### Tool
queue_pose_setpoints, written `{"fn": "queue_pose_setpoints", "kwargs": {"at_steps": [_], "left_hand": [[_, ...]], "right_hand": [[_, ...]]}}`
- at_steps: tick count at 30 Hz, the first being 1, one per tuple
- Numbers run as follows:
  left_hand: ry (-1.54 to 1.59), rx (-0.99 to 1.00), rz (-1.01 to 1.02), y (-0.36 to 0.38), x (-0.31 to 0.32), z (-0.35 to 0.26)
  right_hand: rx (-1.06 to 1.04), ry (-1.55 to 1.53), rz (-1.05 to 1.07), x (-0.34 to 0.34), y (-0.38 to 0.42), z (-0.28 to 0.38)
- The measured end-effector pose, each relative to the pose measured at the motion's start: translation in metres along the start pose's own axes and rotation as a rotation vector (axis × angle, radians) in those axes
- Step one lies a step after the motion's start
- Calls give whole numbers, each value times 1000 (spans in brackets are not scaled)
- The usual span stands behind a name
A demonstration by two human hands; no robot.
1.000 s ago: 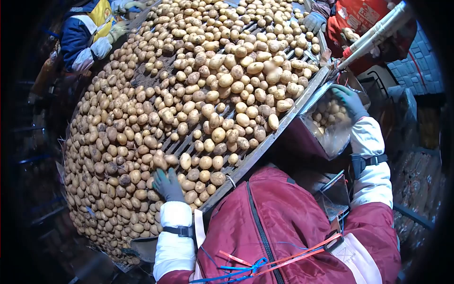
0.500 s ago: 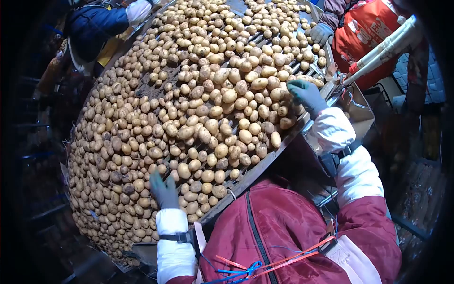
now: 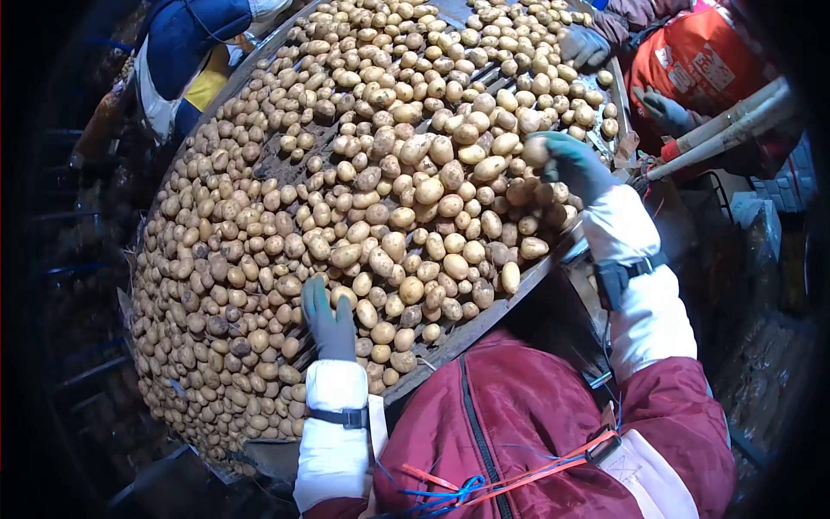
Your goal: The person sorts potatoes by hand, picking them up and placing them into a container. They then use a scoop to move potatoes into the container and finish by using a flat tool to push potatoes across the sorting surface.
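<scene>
A wide heap of potatoes [image 3: 346, 255] lies spread over the sorting table in front of me. At the heap's near right edge, my right hand [image 3: 577, 167], in a grey-green glove, curls its fingers round a single potato [image 3: 535, 152]. My left hand [image 3: 329, 322], gloved the same way, rests palm down at the near side of the heap. Its thumb and fingers are spread, touching potatoes, with nothing gripped.
The table's metal rim [image 3: 484, 322] runs close to my body. Across at the upper right stands a person in a red apron [image 3: 687, 65] with gloved hands. Another person in blue [image 3: 186, 43] is at the upper left. Pale poles [image 3: 726, 125] jut in at the right.
My left hand has moved right and slightly up over the potatoes. My right hand has shifted a little and now holds a potato. The person in the apron shows a second gloved hand.
</scene>
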State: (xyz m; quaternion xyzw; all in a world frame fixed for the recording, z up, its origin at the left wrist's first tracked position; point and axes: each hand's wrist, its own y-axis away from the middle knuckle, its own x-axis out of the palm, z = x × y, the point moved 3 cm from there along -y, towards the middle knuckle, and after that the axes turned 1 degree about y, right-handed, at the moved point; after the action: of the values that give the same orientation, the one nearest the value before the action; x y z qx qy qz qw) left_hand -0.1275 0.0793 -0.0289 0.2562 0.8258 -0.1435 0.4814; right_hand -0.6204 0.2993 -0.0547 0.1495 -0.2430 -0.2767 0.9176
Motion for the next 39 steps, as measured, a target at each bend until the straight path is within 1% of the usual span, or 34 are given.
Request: {"fn": "queue_pose_setpoints", "kwargs": {"at_steps": [1, 3, 4, 5, 6, 7, 8, 9, 11, 12, 13, 14, 15, 16, 17, 18, 19, 20, 21, 22, 23, 25, 26, 27, 28, 29, 30, 31, 32, 33, 35, 36, 37, 39], "left_hand": [[-11, 63, -10, -15, 1, -18], [-71, 213, -42, -49, 16, -47], [7, 296, -46, -67, 26, -70], [53, 318, -33, -85, 42, -91], [72, 407, -83, -98, 56, -117], [106, 448, -18, -107, 62, -153], [141, 612, -23, -114, 79, -178], [31, 649, 73, -112, 94, -203], [-27, 768, 152, -113, 134, -236], [-93, 775, 180, -119, 150, -242], [-158, 782, 205, -128, 165, -245], [-221, 809, 165, -145, 175, -240], [-266, 818, 65, -164, 182, -233], [-413, 905, -60, -181, 178, -224], [-513, 789, 7, -200, 158, -236], [-615, 698, -49, -224, 155, -232], [-618, 656, 18, -245, 149, -218], [-448, 576, -115, -263, 141, -205], [-513, 541, -142, -278, 133, -186], [-503, 386, 43, -285, 118, -177], [-451, 374, 22, -290, 114, -154], [-380, 409, -92, -279, 105, -140], [-450, 418, -114, -259, 95, -161], [-404, 667, -248, -238, 93, -182], [-18, 679, -29, -225, 93, -209], [-97, 802, 13, -208, 110, -228], [80, 759, 129, -194, 126, -236], [108, 840, 96, -183, 141, -242], [40, 786, 197, -177, 155, -249], [44, 779, 191, -176, 163, -257], [-114, 838, 181, -184, 181, -275], [-271, 786, 204, -188, 193, -279], [-320, 756, 275, -193, 198, -276], [-450, 883, 107, -200, 213, -271]], "right_hand": [[-27, -211, 68, 6, 22, 11], [15, -338, -48, 18, 50, 17], [-22, -316, 20, 5, 48, 4], [43, -387, -68, 9, 49, -2], [48, -341, -30, 6, 44, -16], [53, -295, 3, 3, 42, -30], [43, -47, -44, 21, 52, -20], [86, -208, -41, 29, 55, -24], [80, -197, 1, 49, 64, -20], [33, -128, 41, 52, 65, -20], [-207, 265, -38, 43, 62, -33], [-64, 39, -14, 46, 67, -33], [79, -189, 11, 50, 72, -34], [112, -126, -28, 44, 74, -38], [119, -134, -31, 44, 77, -38], [156, -191, -35, 45, 81, -35], [188, -246, -36, 45, 83, -33], [181, -248, -34, 44, 83, -31], [184, -184, -58, 42, 83, -30], [191, -122, -85, 39, 84, -29], [188, -129, -87, 35, 84, -30], [212, -188, -7, 31, 83, -41], [218, -201, -7, 34, 81, -44], [220, -261, -15, 38, 77, -44], [223, -315, -20, 43, 72, -43], [225, -315, -15, 47, 66, -43], [240, -286, 17, 52, 59, -43], [256, -256, 50, 58, 53, -43], [252, -258, 54, 68, 52, -37], [256, -248, 58, 70, 52, -38], [312, -246, 101, 71, 54, -43], [359, -323, 74, 72, 59, -43], [360, -320, 66, 71, 63, -44], [344, -308, -6, 64, 70, -46]]}}
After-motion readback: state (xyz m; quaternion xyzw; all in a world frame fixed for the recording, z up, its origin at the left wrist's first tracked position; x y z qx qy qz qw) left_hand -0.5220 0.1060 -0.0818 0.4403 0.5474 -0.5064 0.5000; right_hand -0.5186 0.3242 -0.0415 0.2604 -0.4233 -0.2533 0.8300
